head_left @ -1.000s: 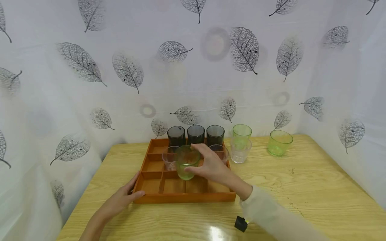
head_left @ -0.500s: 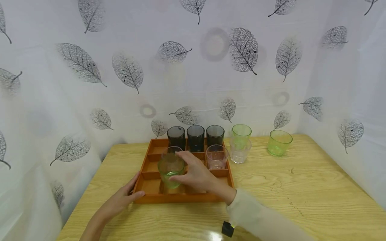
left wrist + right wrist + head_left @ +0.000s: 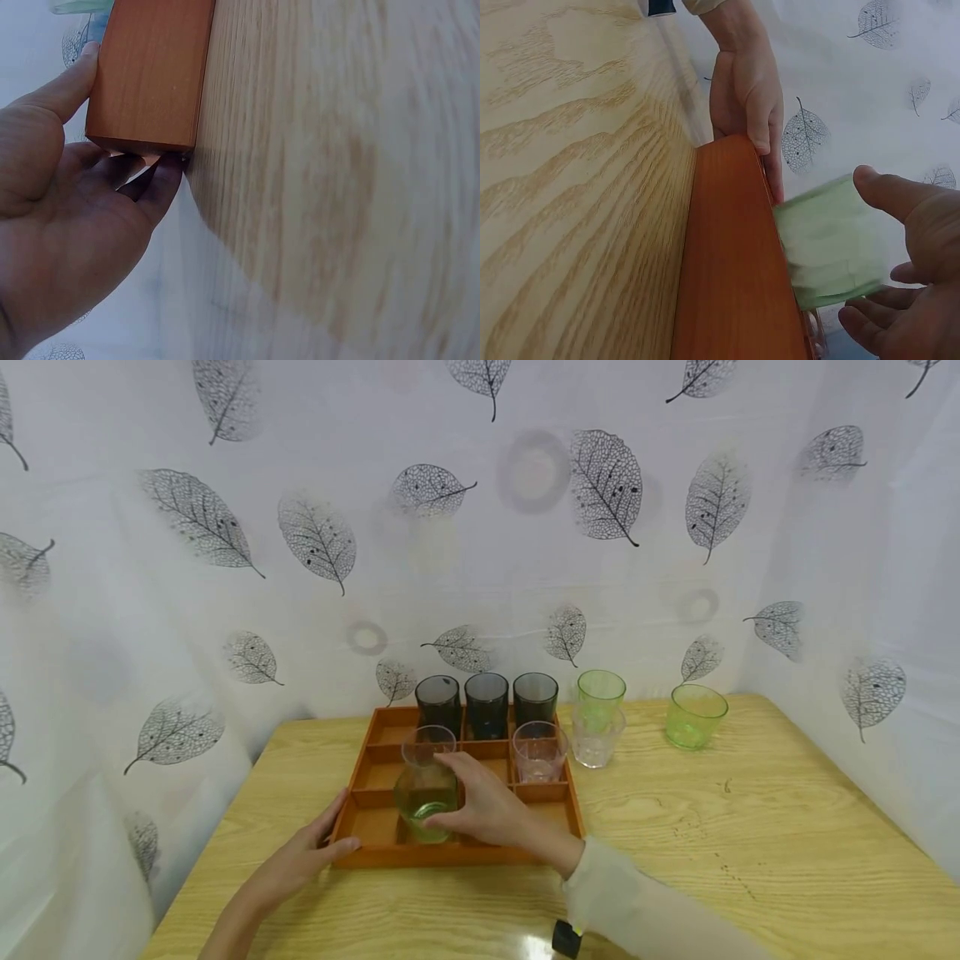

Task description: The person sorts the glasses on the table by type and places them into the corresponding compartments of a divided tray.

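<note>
right hand [image 3: 483,802] pinching, i hold a tapered see-through green tumbler [image 3: 422,800] over the orange-brown wooden tray [image 3: 405,857]; probably light, stiff and slippery, best gripped near its rim.

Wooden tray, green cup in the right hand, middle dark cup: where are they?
Wooden tray [image 3: 420,857]: head view, face of its front wall.
Green cup [image 3: 829,247]: right wrist view, its side wall.
Middle dark cup [image 3: 487,706]: head view, its near side.

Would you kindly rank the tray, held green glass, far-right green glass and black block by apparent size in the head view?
1. Tray
2. Held green glass and far-right green glass: unranked; the former is partly covered
3. Black block
</note>
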Available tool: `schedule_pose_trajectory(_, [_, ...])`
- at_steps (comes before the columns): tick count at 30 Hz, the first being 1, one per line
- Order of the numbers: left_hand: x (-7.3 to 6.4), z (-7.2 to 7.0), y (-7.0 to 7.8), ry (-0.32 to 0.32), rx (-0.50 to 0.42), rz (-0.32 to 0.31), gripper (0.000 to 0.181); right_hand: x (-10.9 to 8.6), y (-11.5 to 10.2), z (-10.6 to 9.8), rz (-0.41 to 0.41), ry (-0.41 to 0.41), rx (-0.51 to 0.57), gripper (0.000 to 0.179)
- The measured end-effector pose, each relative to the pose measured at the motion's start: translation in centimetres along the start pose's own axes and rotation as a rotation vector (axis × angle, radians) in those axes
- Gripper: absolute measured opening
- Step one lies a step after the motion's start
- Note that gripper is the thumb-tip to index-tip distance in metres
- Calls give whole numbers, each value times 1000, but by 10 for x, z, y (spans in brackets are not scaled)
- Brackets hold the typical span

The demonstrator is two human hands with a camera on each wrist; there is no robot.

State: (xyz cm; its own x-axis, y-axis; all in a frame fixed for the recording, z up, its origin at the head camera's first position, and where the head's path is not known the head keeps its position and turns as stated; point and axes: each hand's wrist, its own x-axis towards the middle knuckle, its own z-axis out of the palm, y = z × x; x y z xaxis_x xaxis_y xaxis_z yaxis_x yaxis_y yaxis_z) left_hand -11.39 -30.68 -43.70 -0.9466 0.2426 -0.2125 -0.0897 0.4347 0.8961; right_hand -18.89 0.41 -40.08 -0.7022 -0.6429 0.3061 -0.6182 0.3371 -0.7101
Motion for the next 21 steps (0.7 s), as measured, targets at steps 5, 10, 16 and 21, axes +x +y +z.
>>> schedule_pose_trajectory(5, [0,1,1,6,6,2,83,-8,4,-11,8,23,51,81])
schedule_pose_trajectory(10, [0,1,2,11,12,6,83,-19,12,-28,39,63,59,70])
schedule_pose_trajectory(16, [0,1,3,3,9,3,83,-37,24,-52,82,110,143,63])
schedule_pose_trajectory(21, [0,1,2,3,4,-2,83,-51,36,-72,123,123,190,60])
